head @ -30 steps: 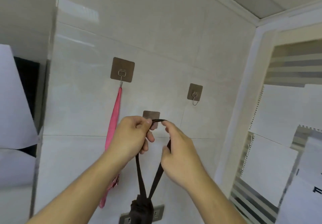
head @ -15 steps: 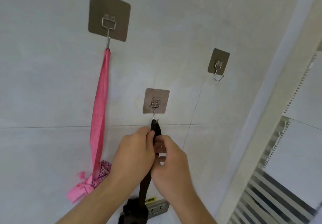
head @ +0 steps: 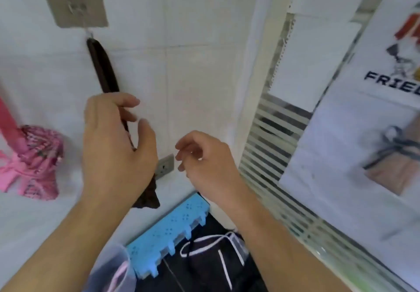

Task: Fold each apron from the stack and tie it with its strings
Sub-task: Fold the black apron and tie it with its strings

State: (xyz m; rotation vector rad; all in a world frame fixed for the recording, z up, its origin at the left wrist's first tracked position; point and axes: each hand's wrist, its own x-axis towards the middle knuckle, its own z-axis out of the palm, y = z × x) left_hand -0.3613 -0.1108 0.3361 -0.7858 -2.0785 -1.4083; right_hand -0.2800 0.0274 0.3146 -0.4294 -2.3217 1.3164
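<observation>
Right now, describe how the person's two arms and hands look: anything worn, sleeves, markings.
Both forearms are bare as far as the frame shows: no sleeves, watch or bracelet. The left hand and the right hand wear no gloves, and no rings show. No markings are visible. The picture is somewhat blurred, so fine detail cannot be told.

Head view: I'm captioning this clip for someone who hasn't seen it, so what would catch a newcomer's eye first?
Probably the two hands mid-frame before the white tiled wall: the left hand is in front of a dark brown apron bundle hanging by its strap from a wall hook, while the right hand hangs loose, holding nothing. Next, the pink tied apron hanging at far left and the bright blue rack below.
</observation>
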